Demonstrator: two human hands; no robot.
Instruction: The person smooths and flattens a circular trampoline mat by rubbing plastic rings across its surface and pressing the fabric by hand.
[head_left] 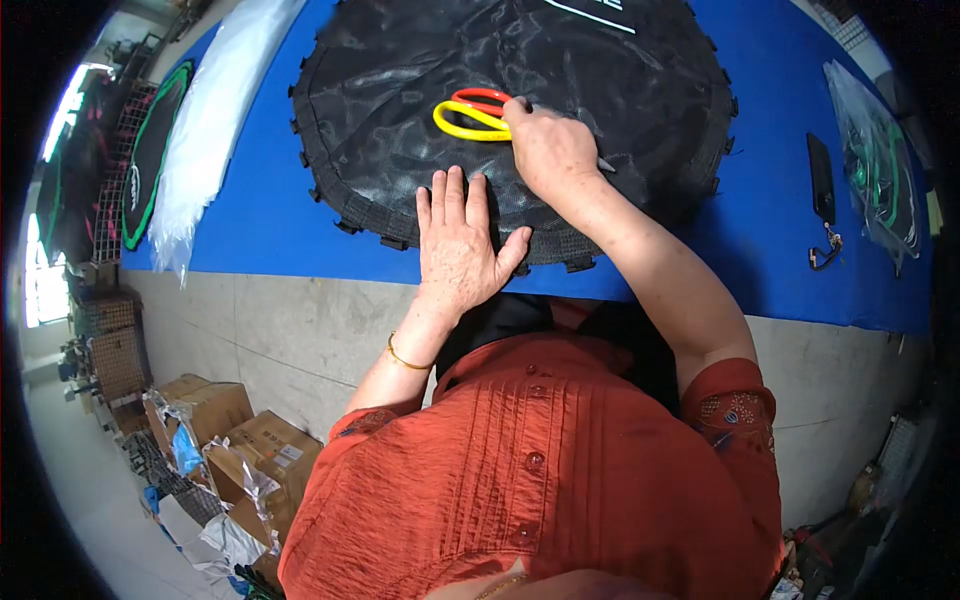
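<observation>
A round black mesh mat (pixel 400 110) with small tabs around its edge, like a trampoline mat, lies on the blue table covering. My left hand (pixel 457 235) rests flat on its near edge, fingers stretched out and slightly apart. Over the mat, my right hand (pixel 555 145) is closed around a pair of scissors (pixel 470 132). Their red and yellow handle loops stick out to the left of the fist, and a metal tip shows on its right. White lettering is partly visible at the mat's far side.
Clear plastic bags (pixel 215 120) lie on the left of the blue table (pixel 270 225), beside a green-edged black piece (pixel 150 165). On the right are a black phone (pixel 821 175), a keyring (pixel 826 248) and a bagged green-edged item (pixel 880 170). Cardboard boxes (pixel 270 455) stand on the floor.
</observation>
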